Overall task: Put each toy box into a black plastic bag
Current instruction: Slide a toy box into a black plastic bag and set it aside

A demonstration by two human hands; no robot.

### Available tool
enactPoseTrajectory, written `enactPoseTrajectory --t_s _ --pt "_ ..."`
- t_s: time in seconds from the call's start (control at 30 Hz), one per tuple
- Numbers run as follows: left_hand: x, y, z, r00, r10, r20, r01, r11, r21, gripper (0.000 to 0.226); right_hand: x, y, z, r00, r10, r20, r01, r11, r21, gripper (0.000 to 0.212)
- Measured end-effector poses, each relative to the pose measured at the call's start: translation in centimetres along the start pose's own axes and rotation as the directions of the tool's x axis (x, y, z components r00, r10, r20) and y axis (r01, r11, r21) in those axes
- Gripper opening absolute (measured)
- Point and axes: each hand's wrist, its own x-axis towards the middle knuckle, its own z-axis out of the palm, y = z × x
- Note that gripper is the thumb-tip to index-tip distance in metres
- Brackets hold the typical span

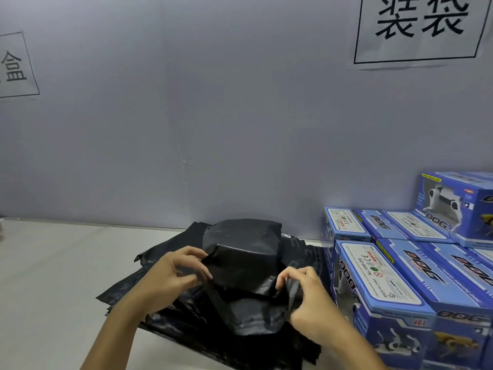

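A black plastic bag bulges around a box-shaped thing and stands on a stack of flat black bags in the middle of the table. The thing inside is fully hidden by the plastic. My left hand pinches the bag's loose plastic at its left side. My right hand pinches a fold of the bag at its lower right. Several blue toy boxes printed with "DOG" stand to the right.
The blue boxes fill the table's right side in rows, with one box stacked on top at the back. A grey wall with two paper signs rises right behind the table. Pale bare tabletop lies to the left.
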Motion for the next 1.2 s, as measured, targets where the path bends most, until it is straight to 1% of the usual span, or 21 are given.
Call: enactPoseTrajectory --t_s 0.07,0.13,0.23,0.3,0.37,0.43,0.5,0.57,0.63,0.67,0.73,0.8,0.9,1.0,1.07,1.13,1.2 --pt "0.1 0.1 -0.1 0.998 0.019 -0.054 -0.022 0.998 -0.056 0.041 0.0 -0.3 -0.1 0.997 -0.026 -0.080 0.028 0.999 0.030 0.057" --pt "0.2 -0.1 0.1 0.994 0.039 -0.102 -0.050 0.994 -0.102 0.033 0.0 -0.6 -0.2 0.985 -0.075 -0.153 0.084 0.995 0.050 0.053" --pt "0.3 -0.7 0.1 0.987 0.040 -0.155 -0.055 0.994 -0.094 0.025 -0.1 -1.0 -0.5 0.968 -0.132 -0.215 0.146 0.988 0.049 0.049" --pt "0.2 -1.1 0.0 0.991 0.032 -0.128 -0.041 0.997 -0.066 0.027 -0.2 -1.1 -0.8 0.975 -0.127 -0.183 0.135 0.990 0.029 0.052" --pt "0.1 -1.2 0.0 0.996 0.015 -0.084 -0.018 0.999 -0.027 0.028 -0.5 -1.2 -1.2 0.992 -0.088 -0.092 0.086 0.996 -0.027 0.057" --pt "0.2 -1.2 -0.1 0.996 0.008 -0.084 -0.011 1.000 -0.024 0.028 -0.7 -1.2 -1.6 0.998 -0.056 -0.039 0.052 0.994 -0.095 0.058" --pt "0.3 -1.1 -0.1 0.992 0.022 -0.128 -0.030 0.998 -0.058 0.027 -0.7 -1.4 -1.8 0.997 -0.064 -0.054 0.056 0.988 -0.141 0.055" --pt "0.3 -0.9 0.1 0.985 0.037 -0.169 -0.058 0.991 -0.121 0.025 -0.7 -1.8 -1.8 0.989 -0.121 -0.090 0.108 0.984 -0.140 0.047" --pt "0.3 -0.7 0.4 0.981 0.040 -0.192 -0.078 0.978 -0.194 0.023 -0.7 -2.2 -1.7 0.969 -0.191 -0.154 0.173 0.978 -0.119 0.036" --pt "0.3 -0.7 0.5 0.978 0.031 -0.209 -0.080 0.970 -0.231 0.022 -0.7 -2.3 -1.7 0.955 -0.212 -0.209 0.194 0.976 -0.103 0.033" --pt "0.3 -0.7 0.8 0.971 -0.005 -0.240 -0.073 0.946 -0.316 0.019 -0.7 -2.3 -1.8 0.913 -0.229 -0.338 0.217 0.973 -0.073 0.032" --pt "0.4 -0.7 1.0 0.965 -0.039 -0.259 -0.057 0.934 -0.353 0.021 -0.7 -2.4 -2.0 0.883 -0.229 -0.410 0.222 0.973 -0.066 0.029" --pt "0.4 -1.0 1.2 0.969 -0.058 -0.240 -0.026 0.943 -0.331 0.022 -0.8 -2.6 -2.0 0.885 -0.225 -0.407 0.225 0.973 -0.049 0.028" --pt "0.5 -1.1 1.5 0.973 -0.041 -0.229 -0.041 0.939 -0.342 0.028 -1.0 -2.6 -1.8 0.919 -0.161 -0.360 0.167 0.986 -0.016 0.027" --pt "0.7 -1.1 1.9 0.955 -0.046 -0.293 -0.066 0.930 -0.361 0.029 -1.0 -2.6 -1.7 0.936 -0.114 -0.334 0.140 0.989 0.056 0.027" --pt "1.0 -0.9 2.6 0.921 -0.054 -0.385 -0.089 0.935 -0.344 0.028 -1.0 -2.7 -1.7 0.936 -0.088 -0.340 0.143 0.980 0.140 0.025" --pt "1.3 -0.6 3.5 0.886 -0.082 -0.456 -0.090 0.936 -0.342 0.026 -0.9 -3.0 -1.7 0.931 -0.062 -0.360 0.143 0.969 0.202 0.019"
